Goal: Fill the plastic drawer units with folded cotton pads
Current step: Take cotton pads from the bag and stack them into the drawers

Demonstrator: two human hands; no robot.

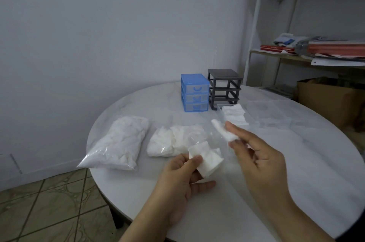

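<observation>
My left hand [184, 174] pinches a small stack of white cotton pads [207, 159] above the table's front. My right hand [254, 152] pinches one folded cotton pad [224, 130] between thumb and fingers, just in front of a clear drawer [234, 116] that lies on the table with folded pads inside. A blue drawer unit [194, 92] with three shut drawers stands at the back. Beside it on the right is a dark grey drawer frame [224, 87] with its slots bare.
A full sealed bag of cotton pads [120, 141] lies at the left of the round white table [296, 162]. An opened bag of pads [173, 140] lies next to it. More clear drawers [268, 112] sit at right. Shelves and a cardboard box [327, 99] stand beyond the table.
</observation>
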